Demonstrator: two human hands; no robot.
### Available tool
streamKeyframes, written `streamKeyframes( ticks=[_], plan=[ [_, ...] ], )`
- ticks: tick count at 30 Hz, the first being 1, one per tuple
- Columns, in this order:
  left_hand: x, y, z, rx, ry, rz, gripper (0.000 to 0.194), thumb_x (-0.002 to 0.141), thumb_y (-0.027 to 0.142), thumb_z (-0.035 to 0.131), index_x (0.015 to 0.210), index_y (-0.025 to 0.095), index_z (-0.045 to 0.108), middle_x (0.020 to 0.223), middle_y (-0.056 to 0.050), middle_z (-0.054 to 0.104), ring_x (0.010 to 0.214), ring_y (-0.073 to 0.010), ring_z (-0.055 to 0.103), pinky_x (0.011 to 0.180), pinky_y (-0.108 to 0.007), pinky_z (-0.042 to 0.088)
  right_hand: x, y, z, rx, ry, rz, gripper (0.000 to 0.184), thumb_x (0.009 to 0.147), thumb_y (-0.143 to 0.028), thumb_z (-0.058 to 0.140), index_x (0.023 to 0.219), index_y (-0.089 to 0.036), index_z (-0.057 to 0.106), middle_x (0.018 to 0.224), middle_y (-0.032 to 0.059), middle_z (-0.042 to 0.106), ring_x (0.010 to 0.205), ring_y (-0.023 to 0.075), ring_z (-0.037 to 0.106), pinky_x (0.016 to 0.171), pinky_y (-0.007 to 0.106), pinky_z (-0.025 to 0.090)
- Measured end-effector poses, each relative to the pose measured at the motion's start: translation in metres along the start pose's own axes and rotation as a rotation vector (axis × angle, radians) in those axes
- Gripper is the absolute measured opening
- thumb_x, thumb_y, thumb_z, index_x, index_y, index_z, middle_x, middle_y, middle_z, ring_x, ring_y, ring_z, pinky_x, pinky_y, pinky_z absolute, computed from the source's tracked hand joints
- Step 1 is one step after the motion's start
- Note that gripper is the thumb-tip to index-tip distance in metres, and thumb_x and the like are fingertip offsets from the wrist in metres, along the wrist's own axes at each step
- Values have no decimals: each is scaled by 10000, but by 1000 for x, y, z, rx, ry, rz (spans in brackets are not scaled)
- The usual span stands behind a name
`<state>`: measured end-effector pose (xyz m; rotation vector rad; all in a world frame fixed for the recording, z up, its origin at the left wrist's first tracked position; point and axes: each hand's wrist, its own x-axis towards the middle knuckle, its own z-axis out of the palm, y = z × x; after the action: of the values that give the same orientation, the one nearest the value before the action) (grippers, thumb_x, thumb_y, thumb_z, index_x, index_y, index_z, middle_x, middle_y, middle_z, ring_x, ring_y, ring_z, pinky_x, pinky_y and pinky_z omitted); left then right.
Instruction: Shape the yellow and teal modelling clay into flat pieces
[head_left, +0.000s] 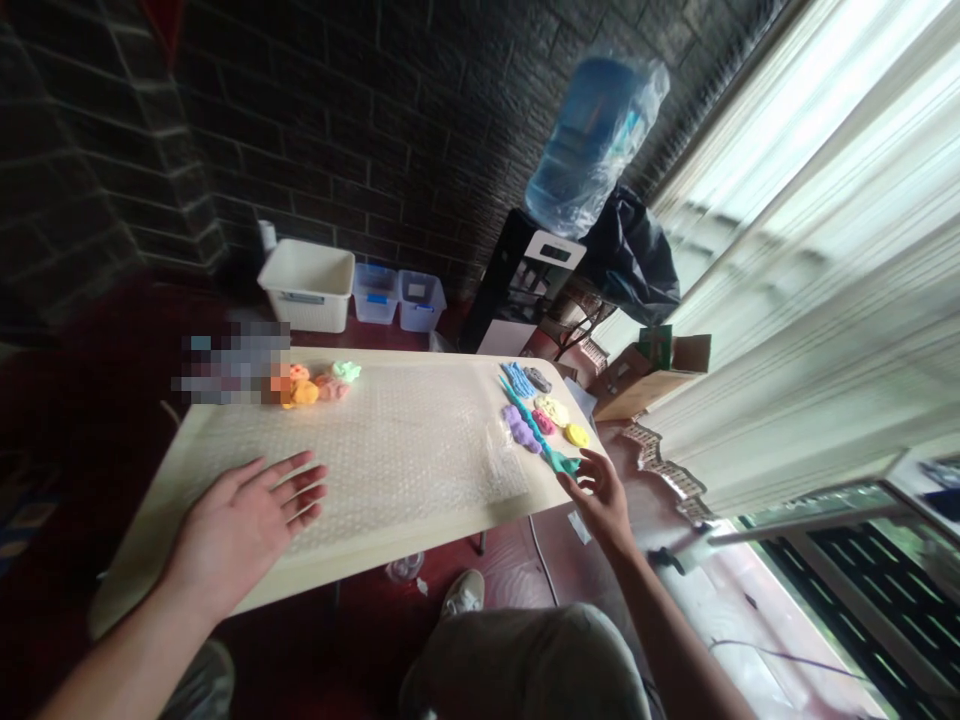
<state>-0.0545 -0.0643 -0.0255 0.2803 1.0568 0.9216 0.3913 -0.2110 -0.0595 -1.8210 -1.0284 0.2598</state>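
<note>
My left hand (pixel 240 530) is palm up with its fingers stretched out over the near left of the table. Nothing lies in it. At the table's right edge my right hand (pixel 600 500) has thumb and fingers curled around the flared green end of a long teal clay strip (pixel 531 425). This strip runs up and left between other clay pieces: a purple lump (pixel 519 428), a pink one (pixel 543 422), a cream one (pixel 552 409), a yellow disc (pixel 577 435), a ridged blue piece (pixel 518 379) and a grey one (pixel 538 379).
Clear bubble wrap (pixel 405 440) covers much of the cream table (pixel 300 575). Orange clay (pixel 301 390) and pale green clay (pixel 346 372) lie at the far left. Beyond stand a white basket (pixel 309 285), clear bins (pixel 375 293), a water dispenser (pixel 517 285) and a cardboard box (pixel 637 385).
</note>
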Motion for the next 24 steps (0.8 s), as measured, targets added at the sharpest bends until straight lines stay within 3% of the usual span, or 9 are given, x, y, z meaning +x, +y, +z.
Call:
streamKeyframes(
  ticks=[6,10,13,16,24],
  plan=[
    [2,-2,-1,21,-11,9,343,990,319,428,1059,178,734,941,-103,788,867,-237,671,700,-342,583,32,41,-16,-141,157,78,783,666,-686,853,1219,-168,656,1022,120,749,919,278,717,741,395,586],
    [1,-2,0,34,-3,6,348,987,320,430,1049,178,742,948,-115,794,889,-253,669,711,-357,580,48,57,-13,-231,165,125,775,677,-640,882,1240,-162,648,1099,134,763,950,290,716,808,427,594],
    [0,-3,1,62,-10,18,348,987,323,434,1036,186,750,958,-118,799,907,-263,671,721,-369,584,55,66,-6,-270,130,170,594,845,-525,847,1265,-151,654,1122,110,753,958,261,728,860,438,613],
    [1,-4,2,68,-9,20,346,983,328,439,1044,187,749,973,-122,800,906,-258,674,716,-362,595,59,71,2,-287,91,205,378,1019,-387,708,1323,-169,648,1275,101,701,1065,245,721,915,453,625],
    [5,-5,-1,46,-2,2,360,978,320,437,1085,155,739,1002,-148,786,884,-258,688,688,-352,614,64,79,12,-316,83,232,378,1032,-368,692,1357,-182,638,1360,111,666,1140,263,702,953,477,618]
  ],
)
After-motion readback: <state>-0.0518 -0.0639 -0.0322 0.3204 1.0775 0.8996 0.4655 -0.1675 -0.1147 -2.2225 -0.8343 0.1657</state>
